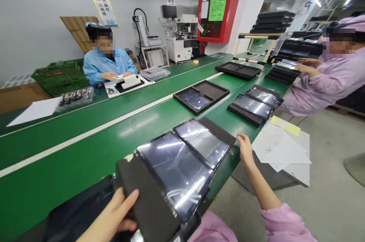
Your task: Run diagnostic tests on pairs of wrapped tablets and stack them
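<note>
Near the bottom of the head view, my left hand (121,209) grips the near end of a black foam piece (146,200), thumb on top and fingers curled at its edge. Beside that piece lie a large glossy dark panel (176,170) and a second glossy panel (201,141), both with film over them. My right hand (245,147) is raised just past the far right corner of the black foam (218,130), apart from it, with its fingers bent together and no object visible in them. A dark panel in film (82,211) lies at the lower left.
Black trays (215,90) stand on the green bench (114,135), with more glossy panels (252,105) at the right. Papers (281,147) lie on a side table. A person in blue sits across the bench; another in pink works at the far right.
</note>
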### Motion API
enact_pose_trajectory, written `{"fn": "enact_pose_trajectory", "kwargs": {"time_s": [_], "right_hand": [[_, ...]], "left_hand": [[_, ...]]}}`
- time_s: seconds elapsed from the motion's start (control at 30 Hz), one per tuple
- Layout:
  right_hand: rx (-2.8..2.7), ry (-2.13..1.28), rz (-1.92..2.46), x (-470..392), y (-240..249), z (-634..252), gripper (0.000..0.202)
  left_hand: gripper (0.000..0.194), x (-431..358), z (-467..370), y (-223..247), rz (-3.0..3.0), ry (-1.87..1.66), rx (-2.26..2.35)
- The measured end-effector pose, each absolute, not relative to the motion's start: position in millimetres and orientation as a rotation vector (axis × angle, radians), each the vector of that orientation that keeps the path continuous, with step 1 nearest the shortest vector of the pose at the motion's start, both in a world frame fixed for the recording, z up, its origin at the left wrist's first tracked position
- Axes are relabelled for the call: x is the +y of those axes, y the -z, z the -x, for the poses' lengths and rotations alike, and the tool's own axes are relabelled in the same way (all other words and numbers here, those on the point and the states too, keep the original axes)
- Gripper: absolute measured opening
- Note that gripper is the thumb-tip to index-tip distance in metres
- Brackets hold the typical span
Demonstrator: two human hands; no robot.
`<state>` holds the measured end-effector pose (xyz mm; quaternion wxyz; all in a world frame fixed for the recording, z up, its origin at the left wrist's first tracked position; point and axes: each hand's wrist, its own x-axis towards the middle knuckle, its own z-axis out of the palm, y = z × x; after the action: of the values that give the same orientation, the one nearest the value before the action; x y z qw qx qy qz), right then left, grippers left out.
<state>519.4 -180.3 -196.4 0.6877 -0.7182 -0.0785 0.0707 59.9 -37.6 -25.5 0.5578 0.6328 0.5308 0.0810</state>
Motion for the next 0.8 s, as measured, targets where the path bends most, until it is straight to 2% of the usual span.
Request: {"fn": "enact_pose_trajectory", "kwargs": {"time_s": [0.07,0.2,0.27,0.43,0.63,0.8], "right_hand": [[-0.087,-0.064,1.605,-193,201,-522,0.044],[0.006,-0.106,1.561,-219,219,-485,0.052],[-0.022,-0.232,1.521,-226,228,-462,0.054],[-0.080,-0.419,1.305,-211,230,-461,0.059],[-0.053,-0.320,1.361,-186,222,-526,0.048],[-0.042,-0.111,1.527,-172,200,-571,0.037]], "left_hand": [[0.054,-26,-98,27,-1.381,-0.141,1.139],[0.021,-15,-182,33,-1.137,-0.121,1.065],[0.013,-16,-217,38,-1.045,-0.141,1.048],[0.012,-22,-274,54,-0.967,-0.141,0.977],[0.007,-25,-305,67,-0.929,-0.084,0.949],[0.010,-26,-321,57,-0.915,-0.094,0.898]]}}
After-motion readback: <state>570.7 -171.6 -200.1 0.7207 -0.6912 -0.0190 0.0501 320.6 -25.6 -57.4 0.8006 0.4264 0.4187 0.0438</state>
